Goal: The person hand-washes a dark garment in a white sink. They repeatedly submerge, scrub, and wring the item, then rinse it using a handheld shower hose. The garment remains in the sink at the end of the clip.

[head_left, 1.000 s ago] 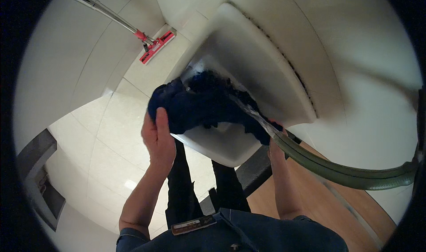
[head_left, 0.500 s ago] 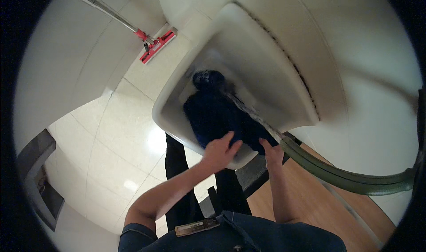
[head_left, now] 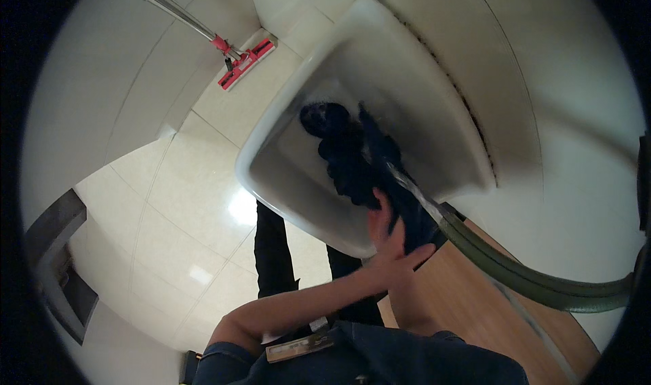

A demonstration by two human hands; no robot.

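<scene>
A wet dark blue cloth (head_left: 352, 165) lies bunched in the white basin (head_left: 271, 131), with part of it drawn toward the near rim. My left hand (head_left: 397, 249) crosses over my right wrist, its thumb and fingers spread. Beneath it, my right hand (head_left: 380, 219) is partly covered, with its visible fingers bent against the near part of the cloth. Water runs onto the cloth from a green hose (head_left: 522, 263) to the right of both hands.
A red-headed mop (head_left: 247, 63) with a metal handle stands at the far left on the tiled floor (head_left: 203, 161). Walls border the basin on its far and right sides. A wood-toned panel (head_left: 488, 310) lies at the lower right, and a grey angular fixture (head_left: 57, 229) is at the left edge.
My left hand has moved right, from the cloth to across my right wrist. The right hand has shifted left, and the spread cloth is now bunched narrower and farther right.
</scene>
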